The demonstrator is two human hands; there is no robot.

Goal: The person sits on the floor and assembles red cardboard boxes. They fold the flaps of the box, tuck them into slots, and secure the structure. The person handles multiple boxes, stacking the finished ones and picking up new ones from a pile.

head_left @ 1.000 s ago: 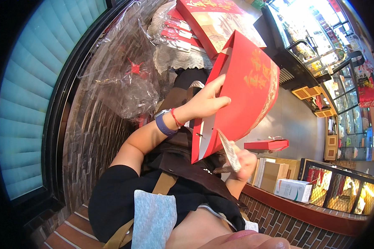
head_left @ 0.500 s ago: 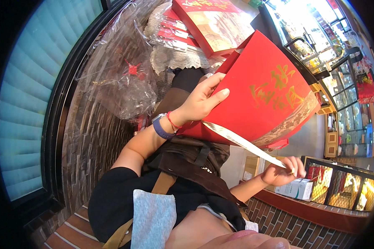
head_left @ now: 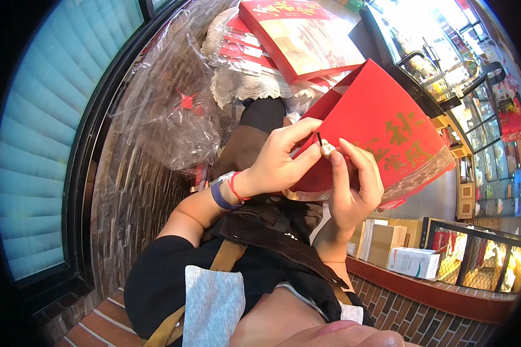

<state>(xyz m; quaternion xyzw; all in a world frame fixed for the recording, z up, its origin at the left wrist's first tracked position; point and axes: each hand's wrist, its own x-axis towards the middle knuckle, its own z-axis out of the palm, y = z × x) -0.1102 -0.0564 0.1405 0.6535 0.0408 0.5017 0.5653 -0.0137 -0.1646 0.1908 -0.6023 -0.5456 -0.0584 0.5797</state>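
Observation:
A red paper gift bag (head_left: 364,115) with gold lettering leans across my lap. At its upper edge my left hand (head_left: 283,153) is closed, its thumb against the bag's side and the other fingers partly hidden behind the panel. Close beside that thumb, my right hand (head_left: 356,185) pinches a small crumpled end of a cream ribbon (head_left: 327,149). A thin dark tip (head_left: 319,139) sticks up next to this end. The rest of the ribbon is mostly hidden behind my hands.
Beyond the bag, a red and gold gift box (head_left: 307,40) lies on a lace-covered surface (head_left: 237,84) with several red packets. Clear plastic wrapping (head_left: 173,115) hangs at the left. To the right are a white carton (head_left: 412,262), a cardboard box (head_left: 385,243) and glass display cases (head_left: 480,168).
My right hand has come up and left from the lower right to meet my left hand, bringing the ribbon's end. The long taut stretch of ribbon no longer shows. The bag has shifted slightly.

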